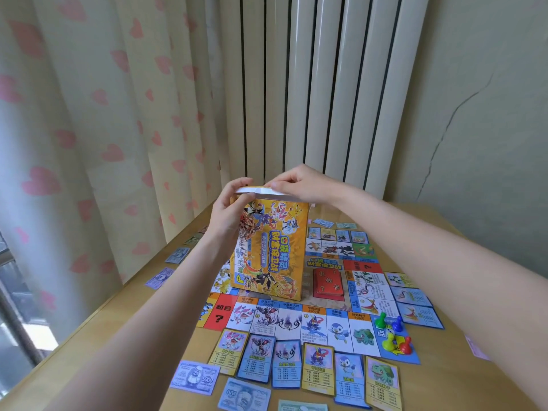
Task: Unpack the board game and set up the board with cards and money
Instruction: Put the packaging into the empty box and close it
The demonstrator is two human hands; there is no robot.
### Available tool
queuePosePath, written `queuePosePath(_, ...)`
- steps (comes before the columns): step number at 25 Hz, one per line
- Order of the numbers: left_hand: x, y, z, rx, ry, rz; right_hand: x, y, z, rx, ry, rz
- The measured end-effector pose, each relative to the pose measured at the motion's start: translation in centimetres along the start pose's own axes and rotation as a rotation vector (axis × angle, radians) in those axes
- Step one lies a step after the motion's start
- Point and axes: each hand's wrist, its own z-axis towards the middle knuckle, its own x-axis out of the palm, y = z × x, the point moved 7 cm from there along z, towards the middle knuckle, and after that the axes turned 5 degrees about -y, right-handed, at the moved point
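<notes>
Nearest to the camera lie the paper money notes (196, 377) at the lower left of the worktop (124, 315), then a row of property cards (317, 366) along the near edge of the board (296, 320). At the board's near right corner stand the coloured pawns (392, 333). On the middle of the board the yellow game box (271, 250) stands upright on its end, and a red card deck (328, 281) lies just beside it on the right.

The left hand (229, 207) grips the box's top left corner, and the right hand (299, 183) pinches the white top flap (261, 191) with thumb and fingertips. Both grips are narrow and hold the box.

I judge the box to be thin cardboard, light and probably nearly empty, so it can tip or crush easily. It is better to hold it at the stiff corners and to fold the flap along its crease.
</notes>
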Motion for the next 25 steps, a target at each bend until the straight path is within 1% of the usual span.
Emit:
queuePosePath(3, 0.0, -0.1, 0.0, -0.016, 0.015, -0.060, 0.3, 0.0, -0.8, 0.033, 0.045, 0.080)
queuePosePath(6, -0.1, -0.2, 0.1, -0.042, 0.009, -0.062, 0.7, -0.3, -1.2, 0.061, 0.113, 0.073)
queuePosePath(8, 0.1, -0.2, 0.0, -0.051, 0.027, -0.048, 0.8, -0.5, -1.4, 0.051, 0.128, 0.060)
queuePosePath(11, 0.3, -0.6, -0.1, -0.066, 0.118, -0.006, 0.5, -0.6, -1.2, 0.083, 0.151, 0.080)
queuePosePath(15, 0.4, -0.9, 0.1, -0.156, 0.270, 0.072, 0.1, -0.5, -0.2, 0.268, 0.331, 0.166)
queuePosePath(17, 0.3, -0.9, 0.3, -0.194, 0.307, 0.104, 0.0, -0.4, 0.4, 0.309, 0.378, 0.141)
queuePosePath(22, 0.2, -0.7, 1.0, -0.238, 0.325, 0.153, -0.4, -0.1, 1.2, 0.349, 0.430, 0.095)
queuePosePath(25, 0.1, -0.9, 1.2, -0.234, 0.319, 0.196, -0.4, 0.0, 1.4, 0.351, 0.439, 0.102)
